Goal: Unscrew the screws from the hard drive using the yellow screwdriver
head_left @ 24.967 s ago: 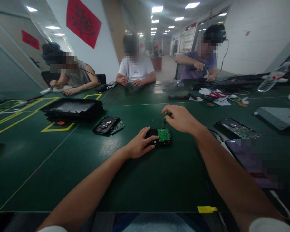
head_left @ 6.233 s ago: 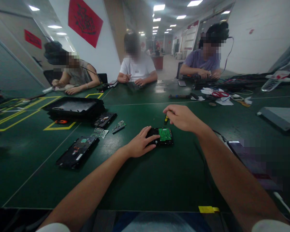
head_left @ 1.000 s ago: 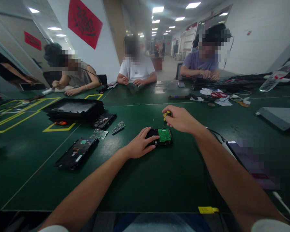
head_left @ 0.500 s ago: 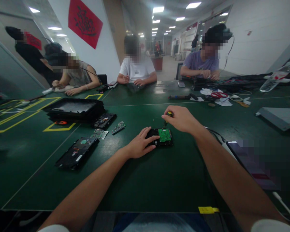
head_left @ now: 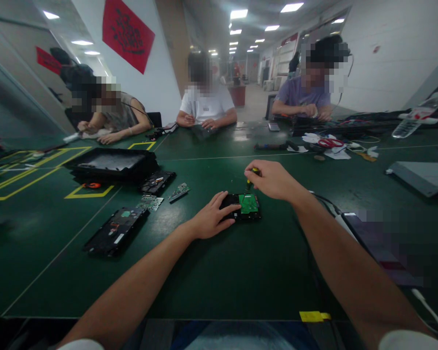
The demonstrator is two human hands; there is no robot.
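Observation:
A black hard drive [head_left: 255, 215] with a green circuit board [head_left: 249, 204] on its upper face lies flat on the green table [head_left: 219, 282]. My left hand [head_left: 214, 216] rests over the drive's left part, fingers spread and pressing on it. Above the board's far edge, my right hand [head_left: 268, 179] is closed around a screwdriver [head_left: 248, 184] with a yellow and dark handle. Its shaft points down at the board; whether the tip sits in a screw is too small to tell.
To the left lie another black drive [head_left: 117, 231], loose circuit boards [head_left: 151, 202] and a black tray [head_left: 113, 163]. A phone [head_left: 379, 248] lies at right, near a silver metal box [head_left: 423, 177]. Red scissors [head_left: 330, 143] lie farther back. Several people sit across the table.
My right hand and the screwdriver have shifted only very slightly; my left hand stays on the hard drive. A person in the far left background has moved to the right.

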